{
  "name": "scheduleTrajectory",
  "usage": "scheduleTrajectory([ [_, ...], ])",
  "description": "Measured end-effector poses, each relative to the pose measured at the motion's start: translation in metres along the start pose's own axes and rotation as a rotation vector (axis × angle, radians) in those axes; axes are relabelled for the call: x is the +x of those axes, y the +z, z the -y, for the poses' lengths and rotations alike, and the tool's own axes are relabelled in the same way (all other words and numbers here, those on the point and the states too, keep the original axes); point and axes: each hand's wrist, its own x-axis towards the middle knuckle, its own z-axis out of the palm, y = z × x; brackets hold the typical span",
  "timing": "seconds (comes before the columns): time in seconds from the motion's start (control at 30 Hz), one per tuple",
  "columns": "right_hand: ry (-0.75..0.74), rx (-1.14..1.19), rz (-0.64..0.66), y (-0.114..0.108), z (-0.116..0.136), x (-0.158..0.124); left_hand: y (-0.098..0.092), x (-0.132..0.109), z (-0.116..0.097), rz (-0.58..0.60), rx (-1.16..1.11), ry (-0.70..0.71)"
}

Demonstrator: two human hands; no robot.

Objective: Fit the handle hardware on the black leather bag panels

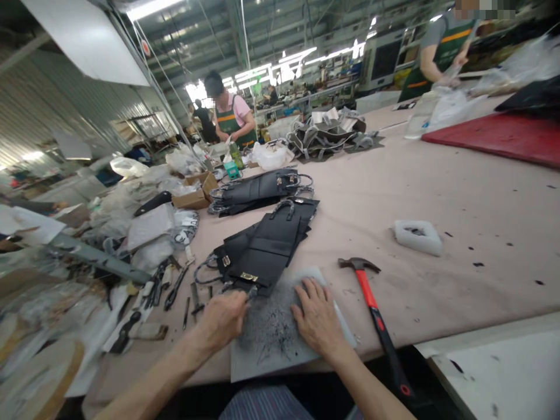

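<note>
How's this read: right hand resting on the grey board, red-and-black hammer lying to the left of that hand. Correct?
One error: the red-and-black hammer lies to the right of the right hand, as the head view shows. The hand does rest on the grey board.

Room right of board [250, 366] — then hammer [377, 316]

Shows plain black on the flat bag panels [268, 248], mottled grey on their looped handles [283, 203], black flecks across the pale-grey rectangular board [262, 360].
</note>
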Motion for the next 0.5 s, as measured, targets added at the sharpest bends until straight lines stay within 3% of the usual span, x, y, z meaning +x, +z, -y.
scheduleTrajectory([
  [0.13, -0.007, 0.121, -0.05, -0.005, -0.007, 0.0, 0.058, -0.026, -0.094, -0.014, -0.146, -0.119],
  [0.23, -0.053, 0.125, 0.004, -0.009, -0.01, -0.001, 0.075, -0.022, -0.138, -0.035, -0.246, -0.221],
  [0.33, -0.093, 0.11, 0.045, -0.011, -0.01, -0.002, 0.074, -0.015, -0.159, -0.059, -0.362, -0.285],
  [0.5, -0.103, 0.094, 0.027, -0.01, -0.012, -0.003, 0.076, -0.019, -0.174, -0.142, -0.51, -0.22],
])
